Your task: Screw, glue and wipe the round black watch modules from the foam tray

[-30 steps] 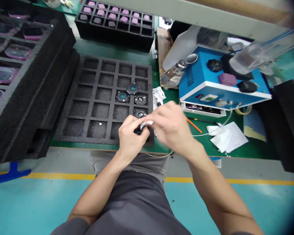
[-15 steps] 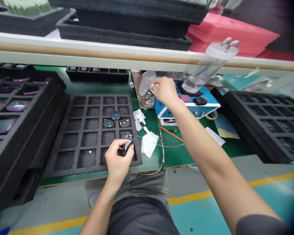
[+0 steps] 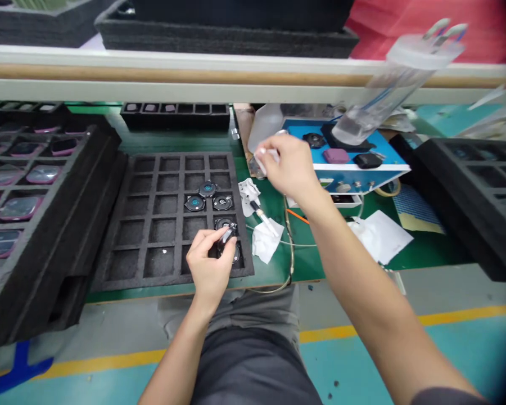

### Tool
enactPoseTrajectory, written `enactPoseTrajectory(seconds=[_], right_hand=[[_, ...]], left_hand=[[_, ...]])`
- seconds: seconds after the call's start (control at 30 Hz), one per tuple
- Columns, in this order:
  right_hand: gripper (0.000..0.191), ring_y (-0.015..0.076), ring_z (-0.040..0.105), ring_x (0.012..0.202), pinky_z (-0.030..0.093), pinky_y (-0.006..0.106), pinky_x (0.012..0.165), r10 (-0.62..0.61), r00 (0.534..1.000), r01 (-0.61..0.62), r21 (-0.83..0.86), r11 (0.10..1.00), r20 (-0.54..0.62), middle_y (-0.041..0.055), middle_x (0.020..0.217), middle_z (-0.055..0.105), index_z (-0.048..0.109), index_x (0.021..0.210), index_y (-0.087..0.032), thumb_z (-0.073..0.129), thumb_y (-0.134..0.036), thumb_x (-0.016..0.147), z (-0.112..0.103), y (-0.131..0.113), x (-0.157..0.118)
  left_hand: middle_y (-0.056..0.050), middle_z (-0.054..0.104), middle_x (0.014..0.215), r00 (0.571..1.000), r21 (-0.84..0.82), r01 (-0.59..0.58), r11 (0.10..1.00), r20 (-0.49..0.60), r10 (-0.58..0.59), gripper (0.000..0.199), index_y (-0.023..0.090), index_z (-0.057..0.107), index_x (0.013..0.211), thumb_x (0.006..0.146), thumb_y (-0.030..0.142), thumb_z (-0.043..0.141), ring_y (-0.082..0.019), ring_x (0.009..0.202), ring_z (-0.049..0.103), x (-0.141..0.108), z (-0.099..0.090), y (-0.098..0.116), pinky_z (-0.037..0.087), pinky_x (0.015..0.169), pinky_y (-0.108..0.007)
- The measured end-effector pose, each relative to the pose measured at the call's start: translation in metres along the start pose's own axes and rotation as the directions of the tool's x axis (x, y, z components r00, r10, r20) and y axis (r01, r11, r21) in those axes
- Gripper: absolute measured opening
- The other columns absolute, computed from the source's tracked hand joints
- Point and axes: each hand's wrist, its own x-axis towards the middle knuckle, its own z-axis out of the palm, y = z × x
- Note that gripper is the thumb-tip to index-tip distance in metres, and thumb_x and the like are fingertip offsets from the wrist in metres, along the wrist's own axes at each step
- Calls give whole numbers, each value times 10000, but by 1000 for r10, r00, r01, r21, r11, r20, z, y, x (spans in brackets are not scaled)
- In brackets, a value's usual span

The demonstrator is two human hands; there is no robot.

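My left hand (image 3: 208,267) pinches a dark round watch case (image 3: 226,238), tilted on edge, over the right column of a black foam tray (image 3: 145,281). Several similar watch cases, among them one with a teal centre (image 3: 207,189), lie in or across the tray's right-hand pockets. My right hand (image 3: 290,163) is closed, thumb against fingers, on a small white thing (image 3: 260,162) too blurred to name exactly. It is beside a clear glass bottle (image 3: 256,171), which my fingers partly hide.
White wipes (image 3: 267,242) and a pen-like tool (image 3: 263,216) lie right of the tray. Behind my right forearm stands a blue box (image 3: 358,169), a clear cylinder (image 3: 371,101) above it. Foam trays flank the bench at left (image 3: 46,225) and right (image 3: 459,208). A shelf edge (image 3: 172,90) crosses above.
The view has shifted, so the bench appears farther right and slightly higher. My right hand has lowered beside the bottle with the white thing. My left hand still holds the watch case.
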Motion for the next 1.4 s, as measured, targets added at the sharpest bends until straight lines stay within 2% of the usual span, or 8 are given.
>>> enactPoseTrajectory(seconds=[0.13, 0.27, 0.57, 0.83, 0.97, 1.07, 1.2, 1.4], right_hand=[[110, 178, 657, 831, 512, 318, 777, -61, 984, 3, 324, 946, 168, 30, 873, 724, 716, 901, -208, 610, -195, 928, -5, -59, -86], [168, 184, 634, 845, 504, 321, 770, -95, 977, 17, 373, 928, 192, 54, 880, 700, 718, 930, -195, 557, -163, 965, 8, -78, -122], [173, 200, 580, 857, 475, 351, 788, -129, 982, 80, 318, 945, 139, 57, 863, 678, 705, 906, -192, 556, -191, 995, 15, -68, -118], [214, 218, 517, 886, 411, 384, 802, -269, 947, 223, 248, 943, 175, 78, 901, 682, 742, 976, -180, 535, -218, 1013, 11, -58, -114], [262, 222, 496, 925, 389, 371, 810, -371, 895, 333, 181, 925, 249, 63, 953, 691, 770, 1032, -225, 509, -241, 1026, 7, -58, -104], [263, 222, 500, 983, 392, 371, 839, -325, 885, 300, 124, 946, 335, 46, 1045, 701, 770, 1074, -256, 520, -326, 1032, 2, -55, -92], [310, 225, 493, 1062, 397, 373, 826, -392, 807, 400, 79, 913, 442, 33, 1188, 693, 735, 1176, -264, 450, -298, 1057, -8, -49, -80], [306, 208, 511, 1084, 408, 364, 855, -308, 847, 332, 21, 943, 433, -11, 1198, 698, 741, 1158, -298, 458, -354, 1058, -16, -50, -79]], left_hand=[[16, 632, 745, 1000, 55, -2, 998, 3, 2, 175, 191, 822, 920, 779, 113, 755, -116, 688, 592, 0, 1, 5, 458, 641, -232], [25, 603, 694, 1000, 64, -8, 998, 16, 7, 107, 185, 804, 810, 794, 111, 729, -110, 659, 556, 0, 0, 7, 437, 623, -228], [9, 624, 728, 995, -117, 91, 989, 36, -88, 112, 178, 824, 861, 760, 166, 777, -108, 663, 590, -2, -3, 7, 473, 583, -199], [5, 635, 722, 995, -58, 66, 996, 81, -61, 112, 177, 821, 861, 763, 186, 768, -109, 650, 592, 4, -4, 9, 470, 573, -199], [8, 662, 730, 985, 75, 3, 997, 172, -16, 57, 172, 787, 782, 776, 163, 731, -115, 680, 600, 8, -10, 10, 462, 623, -206], [23, 673, 770, 990, 39, 21, 999, 138, -26, 145, 174, 789, 849, 729, 250, 816, -108, 674, 576, 16, -9, 4, 431, 622, -214], [46, 603, 707, 989, 83, 49, 995, 134, -60, 110, 168, 730, 717, 684, 244, 802, -101, 659, 521, 22, -1, 2, 370, 597, -223], [50, 587, 743, 987, 36, 142, 989, 74, -144, 246, 171, 753, 832, 654, 284, 880, -94, 645, 442, 16, 2, 13, 312, 566, -238]])
